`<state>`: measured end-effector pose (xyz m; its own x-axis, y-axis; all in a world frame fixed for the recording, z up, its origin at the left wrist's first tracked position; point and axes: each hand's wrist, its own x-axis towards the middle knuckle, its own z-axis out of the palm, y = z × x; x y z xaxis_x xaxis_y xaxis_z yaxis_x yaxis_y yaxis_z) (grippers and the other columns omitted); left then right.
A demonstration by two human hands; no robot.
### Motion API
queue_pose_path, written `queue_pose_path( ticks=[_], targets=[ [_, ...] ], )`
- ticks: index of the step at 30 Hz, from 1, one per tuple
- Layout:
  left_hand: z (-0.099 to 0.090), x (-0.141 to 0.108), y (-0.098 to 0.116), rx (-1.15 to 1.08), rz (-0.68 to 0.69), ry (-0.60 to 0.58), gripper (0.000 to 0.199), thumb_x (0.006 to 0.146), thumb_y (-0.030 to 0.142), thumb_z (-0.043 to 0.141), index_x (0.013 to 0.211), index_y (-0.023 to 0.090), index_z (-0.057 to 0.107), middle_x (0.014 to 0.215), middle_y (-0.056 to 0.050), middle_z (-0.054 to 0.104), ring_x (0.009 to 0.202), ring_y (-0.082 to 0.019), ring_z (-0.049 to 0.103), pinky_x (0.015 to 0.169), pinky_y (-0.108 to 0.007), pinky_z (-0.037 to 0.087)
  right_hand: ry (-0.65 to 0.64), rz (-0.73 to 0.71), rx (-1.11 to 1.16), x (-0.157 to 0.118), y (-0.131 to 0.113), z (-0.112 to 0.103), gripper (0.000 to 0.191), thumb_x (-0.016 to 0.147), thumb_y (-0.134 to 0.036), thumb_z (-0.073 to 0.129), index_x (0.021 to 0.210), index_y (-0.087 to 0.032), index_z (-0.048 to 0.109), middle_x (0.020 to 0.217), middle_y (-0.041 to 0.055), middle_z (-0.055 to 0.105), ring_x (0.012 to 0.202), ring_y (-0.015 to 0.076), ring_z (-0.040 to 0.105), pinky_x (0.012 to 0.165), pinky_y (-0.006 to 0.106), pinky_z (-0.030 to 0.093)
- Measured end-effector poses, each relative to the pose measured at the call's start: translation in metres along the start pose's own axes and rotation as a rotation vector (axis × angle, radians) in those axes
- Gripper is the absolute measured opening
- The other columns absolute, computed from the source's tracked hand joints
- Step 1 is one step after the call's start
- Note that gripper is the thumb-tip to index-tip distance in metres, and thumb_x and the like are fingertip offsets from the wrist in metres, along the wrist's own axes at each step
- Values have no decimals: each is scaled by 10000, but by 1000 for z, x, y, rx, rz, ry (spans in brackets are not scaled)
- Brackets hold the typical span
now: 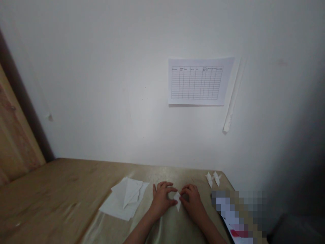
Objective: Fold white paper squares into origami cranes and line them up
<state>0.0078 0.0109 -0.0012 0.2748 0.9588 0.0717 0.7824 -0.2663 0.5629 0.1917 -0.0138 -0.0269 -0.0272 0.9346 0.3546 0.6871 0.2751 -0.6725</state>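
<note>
Between my two hands is a small folded piece of white paper (178, 202), diamond-shaped with a point toward me. My left hand (163, 198) pinches its left side with thumb and fingertips. On its right side, the thumb and finger of my right hand (191, 199) close on it as well. To the left lies a stack of white paper sheets (113, 205), with a partly folded sheet (132, 191) on top. Two small folded paper figures (213, 179) lie near the table's far right corner.
A tan cover lies over the table (63, 193), which meets a white wall (101, 84). A printed grid sheet (196, 83) hangs on the wall. A pixelated flat item (237, 217) lies at the right edge. Wooden boards (17, 135) stand at left.
</note>
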Motion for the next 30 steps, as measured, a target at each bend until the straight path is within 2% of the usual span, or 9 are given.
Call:
queue_pose_path(
  ticks=[3,6,18,30],
  targets=[
    [1,-1,2,-12,0,35,224,747,323,757,961,390,759,1338,36,645,1354,-285,432,1180,-650,19,-11,6,-9,0,1,0,136,781,-139,603,860,-204,692,1054,84,655,1102,251,546,998,361,409],
    [2,-2,3,-19,2,75,156,771,292,728,902,370,760,1297,43,666,1324,-268,461,1182,-644,23,-20,3,-25,0,0,0,123,802,-152,591,856,-210,685,1046,82,650,1099,249,544,995,359,410],
    [13,2,-3,-11,25,101,172,748,295,736,906,361,750,1296,40,663,1318,-279,462,1177,-654,-7,-19,-2,-128,3,-6,0,119,836,-163,609,888,-214,703,1073,83,644,1111,245,533,1007,344,386],
    [6,-1,5,20,6,81,104,780,298,713,863,342,757,1327,25,638,1332,-274,449,1179,-655,37,-33,-24,-130,3,-13,-8,152,817,-135,607,873,-231,711,1058,69,646,1115,238,532,1003,349,387]
  ],
)
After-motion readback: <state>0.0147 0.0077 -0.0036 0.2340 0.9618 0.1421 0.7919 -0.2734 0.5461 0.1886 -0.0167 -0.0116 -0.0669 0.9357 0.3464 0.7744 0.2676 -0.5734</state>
